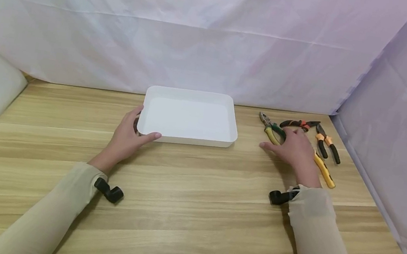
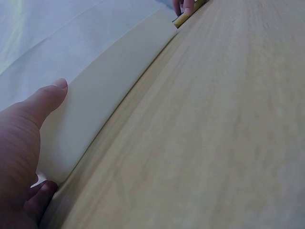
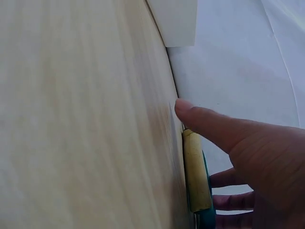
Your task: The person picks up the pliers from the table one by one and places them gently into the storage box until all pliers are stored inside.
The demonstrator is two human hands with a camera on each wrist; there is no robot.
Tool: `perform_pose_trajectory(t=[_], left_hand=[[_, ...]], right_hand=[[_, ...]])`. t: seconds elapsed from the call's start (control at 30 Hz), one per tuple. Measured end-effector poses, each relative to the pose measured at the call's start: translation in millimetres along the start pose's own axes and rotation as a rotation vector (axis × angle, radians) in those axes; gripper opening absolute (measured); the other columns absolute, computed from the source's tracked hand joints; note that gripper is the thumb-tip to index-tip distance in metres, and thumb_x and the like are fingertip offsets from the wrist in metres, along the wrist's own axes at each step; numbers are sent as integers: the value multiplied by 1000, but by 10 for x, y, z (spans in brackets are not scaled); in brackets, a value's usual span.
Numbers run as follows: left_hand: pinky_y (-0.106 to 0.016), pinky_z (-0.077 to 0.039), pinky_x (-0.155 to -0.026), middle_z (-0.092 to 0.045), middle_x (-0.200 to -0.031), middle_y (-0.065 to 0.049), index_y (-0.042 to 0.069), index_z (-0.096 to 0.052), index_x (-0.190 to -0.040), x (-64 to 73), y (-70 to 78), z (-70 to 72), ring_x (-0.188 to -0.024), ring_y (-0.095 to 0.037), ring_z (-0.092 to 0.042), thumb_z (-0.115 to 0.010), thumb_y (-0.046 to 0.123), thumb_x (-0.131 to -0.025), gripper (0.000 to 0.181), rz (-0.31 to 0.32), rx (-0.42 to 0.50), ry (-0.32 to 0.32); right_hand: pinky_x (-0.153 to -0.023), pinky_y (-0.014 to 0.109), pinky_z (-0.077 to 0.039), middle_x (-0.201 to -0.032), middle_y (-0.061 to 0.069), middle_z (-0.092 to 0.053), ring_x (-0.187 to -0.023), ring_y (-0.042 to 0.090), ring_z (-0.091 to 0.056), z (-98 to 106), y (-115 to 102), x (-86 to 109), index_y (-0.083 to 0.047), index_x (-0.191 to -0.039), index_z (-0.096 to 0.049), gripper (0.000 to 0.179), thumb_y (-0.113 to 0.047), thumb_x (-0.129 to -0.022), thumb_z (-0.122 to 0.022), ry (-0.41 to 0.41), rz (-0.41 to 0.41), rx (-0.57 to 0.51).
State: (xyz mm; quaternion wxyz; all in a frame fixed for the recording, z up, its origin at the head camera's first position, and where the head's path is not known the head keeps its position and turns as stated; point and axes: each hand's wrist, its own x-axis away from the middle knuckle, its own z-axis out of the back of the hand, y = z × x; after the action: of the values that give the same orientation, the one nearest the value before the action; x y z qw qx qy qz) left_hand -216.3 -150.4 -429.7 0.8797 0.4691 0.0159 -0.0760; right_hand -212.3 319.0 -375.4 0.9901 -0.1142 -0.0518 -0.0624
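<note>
A white rectangular tray (image 1: 185, 141) lies on the wooden table, its inside bare. My left hand (image 1: 125, 137) holds its near left corner, thumb along the front wall and fingers at the left side. In the left wrist view the thumb lies against the tray's wall (image 2: 109, 76). My right hand (image 1: 294, 150) is over combination pliers (image 1: 272, 135) with yellow and green handles. Its thumb stands out apart from the yellow handle (image 3: 196, 171), while the fingers reach down by the green one. Whether those fingertips touch it is hard to tell.
Right of the right hand lie red-and-black pliers (image 1: 298, 123), orange-and-black pliers (image 1: 326, 142) and a tool with a yellow handle (image 1: 325, 170), partly hidden by the hand. White cloth (image 1: 198, 56) walls the table's back and sides.
</note>
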Motion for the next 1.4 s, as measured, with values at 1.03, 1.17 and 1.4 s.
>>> perform_pose_trajectory(t=[1.03, 1.17, 1.4], left_hand=[[-55, -38, -115, -33, -158, -24, 10, -16, -163, 37, -10, 11, -141, -39, -43, -81, 47, -83, 110, -9, 3, 4], [-55, -39, -115, -33, -158, -23, 11, -16, -163, 47, -7, 11, -140, -39, -44, -81, 47, -83, 109, -6, 3, 3], [-54, -39, -115, -33, -159, -23, 11, -16, -163, 49, 5, 28, -141, -38, -43, -81, 47, -83, 109, -10, 4, 3]], right_hand=[[-84, 58, -45, -124, 33, -58, -113, 48, -53, -61, 67, -39, 1, -148, -43, 77, -49, -94, -66, 33, 10, -78], [-84, 57, -45, -126, 32, -58, -110, 46, -54, -35, 62, -28, 2, -148, -43, 79, -51, -94, -66, 6, 8, -84], [-94, 65, -44, -134, 34, -54, -117, 50, -53, 10, 9, -11, 3, -148, -41, 83, -53, -93, -64, -43, -5, -50]])
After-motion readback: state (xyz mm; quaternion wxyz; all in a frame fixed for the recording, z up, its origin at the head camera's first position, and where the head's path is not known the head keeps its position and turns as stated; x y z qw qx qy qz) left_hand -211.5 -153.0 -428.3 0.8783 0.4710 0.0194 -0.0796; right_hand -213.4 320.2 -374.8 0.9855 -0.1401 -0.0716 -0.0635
